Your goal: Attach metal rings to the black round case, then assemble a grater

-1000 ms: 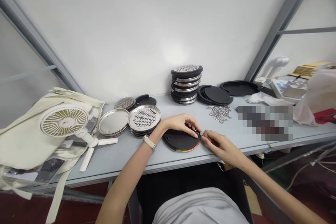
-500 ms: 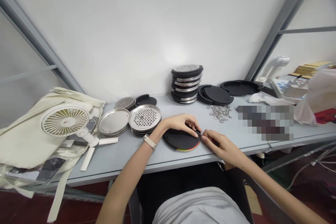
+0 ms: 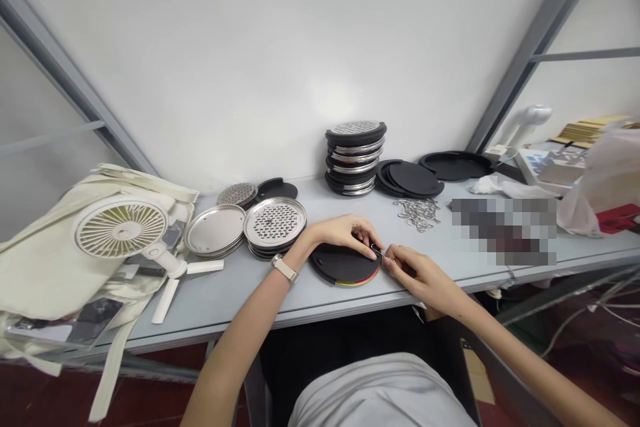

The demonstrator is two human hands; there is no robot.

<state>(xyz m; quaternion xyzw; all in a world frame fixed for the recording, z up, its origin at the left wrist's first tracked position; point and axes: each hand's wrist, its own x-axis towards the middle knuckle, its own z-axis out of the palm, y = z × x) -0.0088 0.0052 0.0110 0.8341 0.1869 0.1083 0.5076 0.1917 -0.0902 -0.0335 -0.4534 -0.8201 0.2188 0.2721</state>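
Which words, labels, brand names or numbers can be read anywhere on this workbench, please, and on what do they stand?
No text can be read anywhere in this view.
Pixelated patch on the table: blurred out, nothing legible.
Stacked booklets and boxed items at far right: any print is too small to read.
White fan, cloth bag, metal trays, black discs, and the disc stack at the left hand and right hand: no markings visible.

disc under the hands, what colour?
Black disc, with red, yellow and green layers at its front edge; head view.
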